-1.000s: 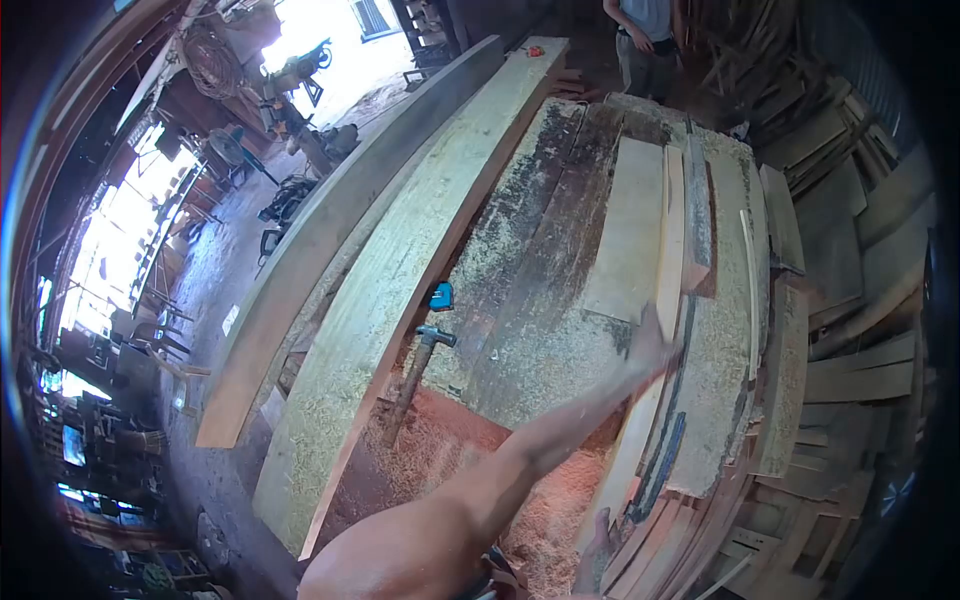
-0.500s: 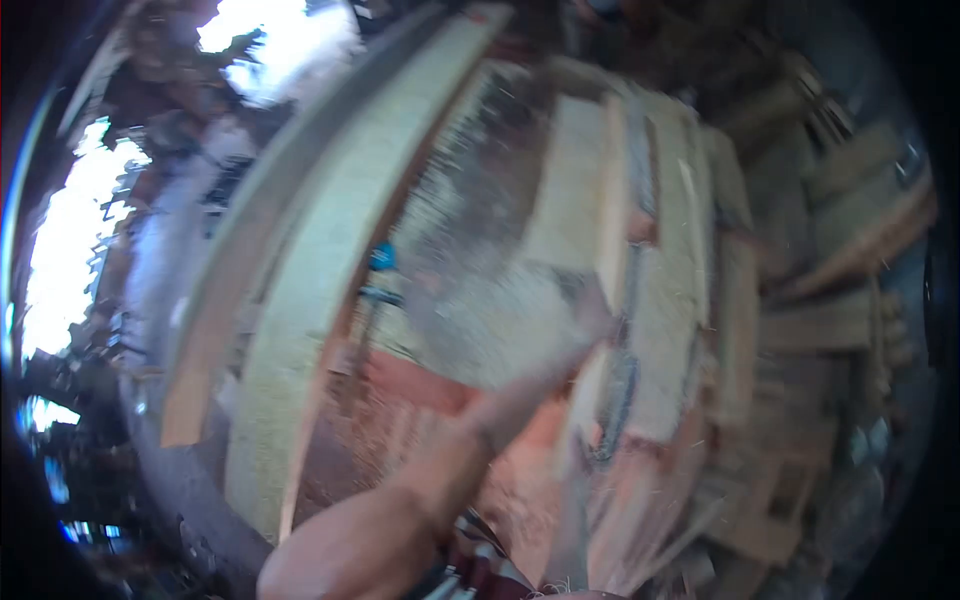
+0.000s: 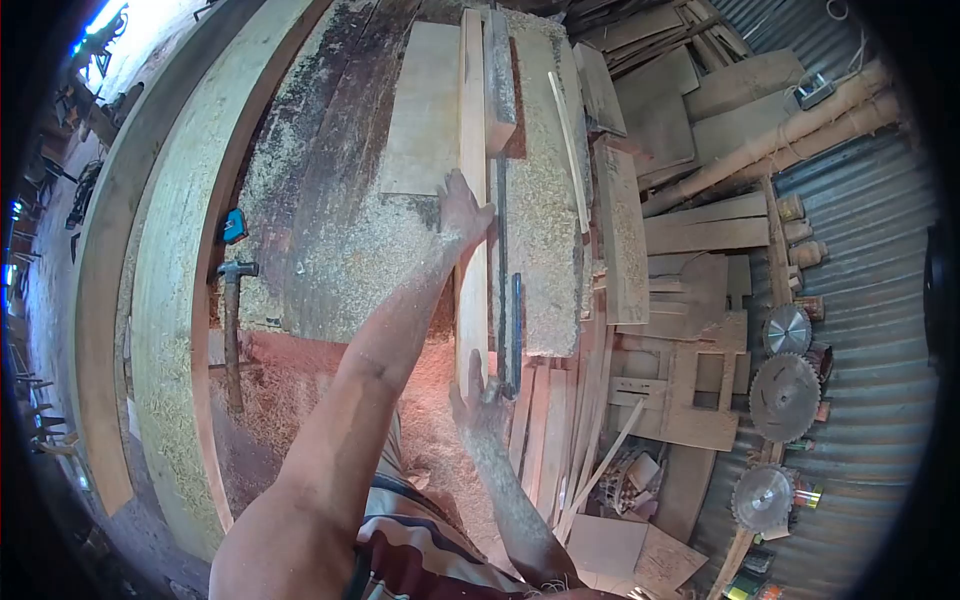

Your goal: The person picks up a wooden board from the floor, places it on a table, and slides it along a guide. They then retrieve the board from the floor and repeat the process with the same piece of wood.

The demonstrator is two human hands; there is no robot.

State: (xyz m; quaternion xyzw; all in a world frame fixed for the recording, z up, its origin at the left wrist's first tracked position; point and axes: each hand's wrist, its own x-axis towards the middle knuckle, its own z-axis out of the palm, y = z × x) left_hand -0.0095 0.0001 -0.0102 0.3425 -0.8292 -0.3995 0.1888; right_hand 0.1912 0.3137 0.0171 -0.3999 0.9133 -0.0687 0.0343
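A long pale wooden strip (image 3: pixel 471 110) lies along a dark metal fence (image 3: pixel 506 300) on the sawdust-covered work surface (image 3: pixel 545 250). My left hand (image 3: pixel 465 214) is laid over the strip about midway, thumb towards the fence and fingers at its left side. Nearer to my body, my right hand (image 3: pixel 477 402) grips the strip's near end, its fingers pointing forward. A flat pale board (image 3: pixel 424 110) sits left of the strip. Beyond my left hand, a thick wooden block (image 3: pixel 499 90) rests against the strip's right side.
On the left are a hammer (image 3: pixel 232 320), a blue tool (image 3: pixel 235 226) and long thick planks (image 3: pixel 180 200). Circular saw blades (image 3: pixel 784 397) hang by the corrugated wall (image 3: pixel 870 250) at right. Stacked boards (image 3: pixel 690 235) and a thin stick (image 3: pixel 606 465) lie nearer.
The view has turned and sharpened, bringing the saw blades into sight. Both hands appear further left in the picture; both remain at the strip. Earlier blur hides finer finger changes.
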